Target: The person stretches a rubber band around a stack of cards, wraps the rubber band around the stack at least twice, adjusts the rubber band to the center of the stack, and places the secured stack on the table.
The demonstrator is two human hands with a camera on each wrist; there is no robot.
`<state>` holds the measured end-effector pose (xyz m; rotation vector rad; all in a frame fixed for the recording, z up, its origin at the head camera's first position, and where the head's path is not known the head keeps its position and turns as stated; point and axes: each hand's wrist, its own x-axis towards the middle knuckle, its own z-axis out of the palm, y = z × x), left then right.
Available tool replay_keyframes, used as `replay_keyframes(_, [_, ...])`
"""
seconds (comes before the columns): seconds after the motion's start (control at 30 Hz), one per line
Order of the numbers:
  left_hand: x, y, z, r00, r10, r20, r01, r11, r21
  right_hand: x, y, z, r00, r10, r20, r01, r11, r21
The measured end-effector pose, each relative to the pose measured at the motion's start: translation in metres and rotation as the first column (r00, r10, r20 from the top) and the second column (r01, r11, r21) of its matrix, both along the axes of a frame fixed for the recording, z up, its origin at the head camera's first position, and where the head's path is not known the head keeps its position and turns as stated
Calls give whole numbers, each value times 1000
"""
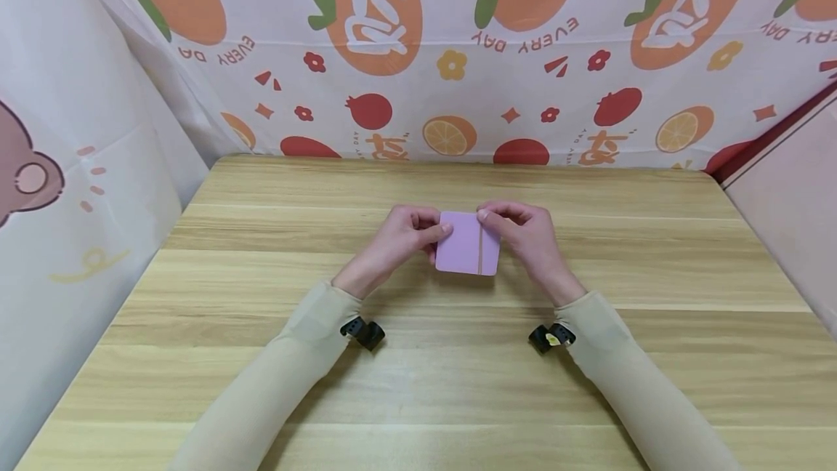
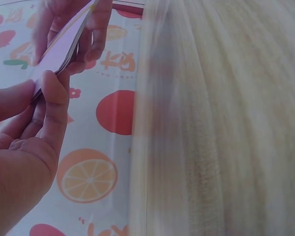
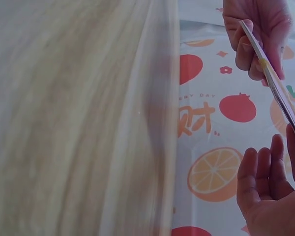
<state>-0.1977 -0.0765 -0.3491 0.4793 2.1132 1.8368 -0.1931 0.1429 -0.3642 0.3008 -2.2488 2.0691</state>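
Observation:
Both hands hold up a small square lilac notebook (image 1: 461,249) over the table. A tan elastic band (image 1: 480,253) runs along its right side. In the head view my left hand (image 1: 395,238) pinches the notebook's left edge, thumb on the cover. My right hand (image 1: 531,238) pinches it near the upper right corner, thumb on top beside the band. Thin page edges of the notebook (image 2: 71,54) show side-on in the left wrist view. From the right wrist, the notebook (image 3: 275,88) appears as a thin slanted slab, with several right-hand fingers (image 3: 265,172) spread beside it.
A wood-grain table (image 1: 458,384) spreads beneath both arms. Behind its far edge hangs a white curtain (image 1: 418,93) printed with fruit. Another pale cloth (image 1: 118,166) hangs at the left. Small black cameras are strapped to both wrists over beige sleeves (image 1: 314,325).

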Motion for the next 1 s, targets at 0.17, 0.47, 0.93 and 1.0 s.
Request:
replay_keyframes(0.17, [0, 1, 0, 1000, -11, -12, 10, 1000, -17, 0, 1, -1, 1000, 25, 12, -26, 1000, 18])
replay_keyframes(0.47, [0, 1, -2, 1000, -3, 11, 3, 999, -33, -1, 2, -2, 999, 29, 28, -31, 997, 65])
replay_keyframes(0.93, [-8, -8, 4, 995, 100, 10, -100, 995, 11, -2, 1, 1, 994, 27, 103, -28, 1000, 1])
replay_keyframes(1.0, [-10, -10, 6, 994, 111, 4, -111, 994, 11, -2, 1, 1, 993, 43, 112, -43, 999, -4])
